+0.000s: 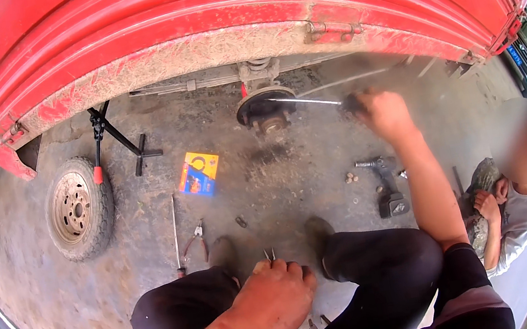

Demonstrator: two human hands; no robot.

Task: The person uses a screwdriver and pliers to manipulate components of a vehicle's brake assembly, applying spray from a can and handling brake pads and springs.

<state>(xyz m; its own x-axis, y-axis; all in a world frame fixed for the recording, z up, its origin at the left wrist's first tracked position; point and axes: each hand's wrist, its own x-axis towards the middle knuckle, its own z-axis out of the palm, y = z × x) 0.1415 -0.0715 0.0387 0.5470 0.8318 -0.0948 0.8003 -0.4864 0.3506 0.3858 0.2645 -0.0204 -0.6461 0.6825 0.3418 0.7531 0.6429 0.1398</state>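
Note:
My right hand (387, 117) is closed round the dark handle of a long screwdriver (315, 100), held out to the right. Its thin shaft points left, and its tip meets the dark round brake plate (254, 107) under the red vehicle; whether it touches cannot be told. Low in the centre, between my knees, my left hand (274, 302) is closed on a tool with two thin metal tips (269, 255) poking out past the fingers. The rest of that tool is mostly hidden by the hand. The hub (271, 125) faces me at the plate's lower part.
The red vehicle body (236, 2) overhangs the far side. A wheel (79, 208) leans by a black stand (106, 131) at left. On the ground lie a yellow-blue box (200, 173), another screwdriver (176, 235), pliers (195, 241) and a cordless impact wrench (387, 189). A person (519, 212) crouches right.

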